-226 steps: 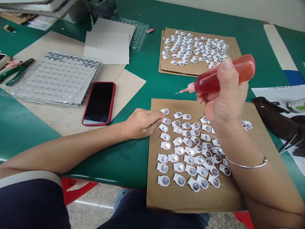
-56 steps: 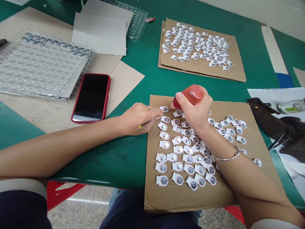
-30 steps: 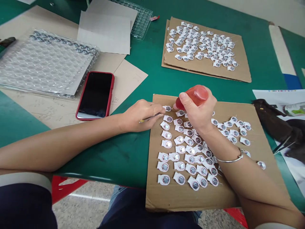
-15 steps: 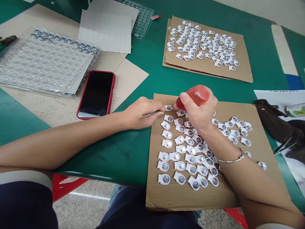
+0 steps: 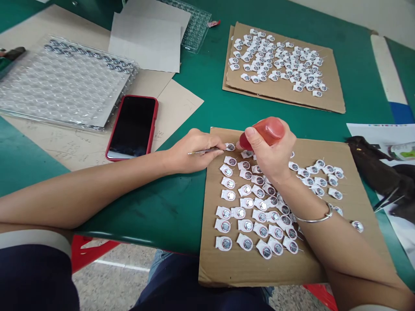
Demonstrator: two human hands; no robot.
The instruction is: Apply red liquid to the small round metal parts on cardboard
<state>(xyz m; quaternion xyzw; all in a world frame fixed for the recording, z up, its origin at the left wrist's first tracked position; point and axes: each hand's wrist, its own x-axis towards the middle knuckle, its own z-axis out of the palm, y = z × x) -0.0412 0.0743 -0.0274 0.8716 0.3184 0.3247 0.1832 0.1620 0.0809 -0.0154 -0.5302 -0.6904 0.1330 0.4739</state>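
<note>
My left hand [image 5: 193, 152] is closed in a pinch around slim metal tweezers [image 5: 203, 151], at the upper left corner of a cardboard sheet [image 5: 240, 270]. Its fingertips are right beside a small white tabbed piece with a round silver disc [image 5: 230, 147]. My right hand [image 5: 275, 159] grips a red squeeze bottle [image 5: 270, 129], tilted so its nozzle end points down left toward that same piece. The tip's exact contact cannot be made out. Rows of similar white pieces [image 5: 245, 225] lie on the cardboard, some hidden under my right hand and forearm.
Behind lies a second cardboard stack [image 5: 335, 93] covered with more such pieces. To the left are a red-cased phone [image 5: 132, 127], a clear blister tray [image 5: 58, 90] and paper sheets [image 5: 145, 45]. At right, a dark cloth [image 5: 372, 160] lies near other tweezers [image 5: 391, 201].
Both hands stay almost in place. The tweezers in my left hand have turned slightly, lying a little flatter. The whole view has shifted very slightly.
</note>
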